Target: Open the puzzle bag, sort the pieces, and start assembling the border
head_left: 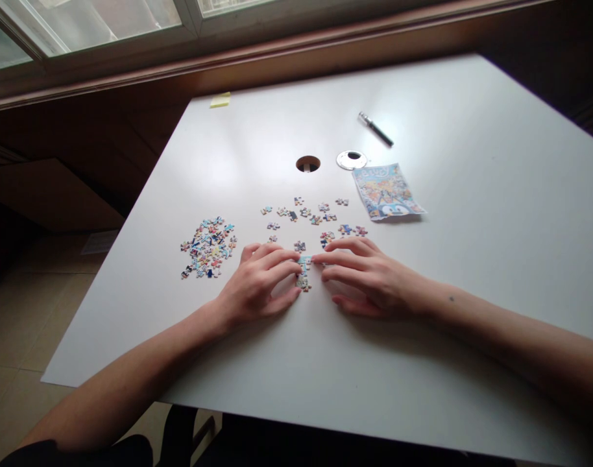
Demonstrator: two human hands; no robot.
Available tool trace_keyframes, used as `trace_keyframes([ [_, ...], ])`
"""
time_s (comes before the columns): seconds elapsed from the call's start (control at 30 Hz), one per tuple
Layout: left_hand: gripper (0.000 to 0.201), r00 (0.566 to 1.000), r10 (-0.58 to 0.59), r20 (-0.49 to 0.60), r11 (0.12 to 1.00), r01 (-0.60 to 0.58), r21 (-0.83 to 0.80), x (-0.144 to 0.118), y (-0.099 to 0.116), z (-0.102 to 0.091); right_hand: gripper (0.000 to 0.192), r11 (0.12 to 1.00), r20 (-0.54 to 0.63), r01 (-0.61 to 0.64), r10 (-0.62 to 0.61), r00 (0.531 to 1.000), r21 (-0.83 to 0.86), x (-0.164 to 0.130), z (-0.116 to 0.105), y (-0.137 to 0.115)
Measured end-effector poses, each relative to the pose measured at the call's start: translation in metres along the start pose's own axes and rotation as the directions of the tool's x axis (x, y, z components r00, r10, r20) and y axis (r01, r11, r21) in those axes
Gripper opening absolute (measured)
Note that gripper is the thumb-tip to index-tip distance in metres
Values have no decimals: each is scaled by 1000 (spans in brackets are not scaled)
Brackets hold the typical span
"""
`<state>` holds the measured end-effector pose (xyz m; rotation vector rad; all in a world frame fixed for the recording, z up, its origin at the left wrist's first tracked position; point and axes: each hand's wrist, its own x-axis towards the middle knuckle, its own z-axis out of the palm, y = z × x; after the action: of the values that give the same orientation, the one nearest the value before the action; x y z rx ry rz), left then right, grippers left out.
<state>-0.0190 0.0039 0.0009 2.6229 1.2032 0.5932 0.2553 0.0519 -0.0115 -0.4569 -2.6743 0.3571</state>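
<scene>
A small strip of joined jigsaw puzzle pieces [304, 280] lies flat on the white table [277, 370] between my hands. My left hand [262, 279] rests at its left side, fingers apart, with fingertips touching the edge and the thumb near the bottom. From the right, my right hand [362, 275] reaches over with fingers spread; its fingertip touches the upper right corner of the strip. Just above the strip sits a loose puzzle piece [300, 246]. More pieces [327, 239] lie by the right fingers, partly hidden by them.
Left of my hands is a pile of puzzle pieces [209, 248]. Several loose pieces [305, 212] are scattered beyond my hands. A colourful picture sheet [388, 191], a round cover [351, 160], a cable hole [308, 164], a pen [375, 129] and a yellow sticky note [220, 100] are farther back.
</scene>
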Motion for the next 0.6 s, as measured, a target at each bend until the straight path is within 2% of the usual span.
trace_keyframes([
  [0.6, 12, 1000, -19, 17, 999, 20, -40, 2, 2, -2, 30, 1000, -11, 16, -16, 1000, 1, 2, 0, -2],
])
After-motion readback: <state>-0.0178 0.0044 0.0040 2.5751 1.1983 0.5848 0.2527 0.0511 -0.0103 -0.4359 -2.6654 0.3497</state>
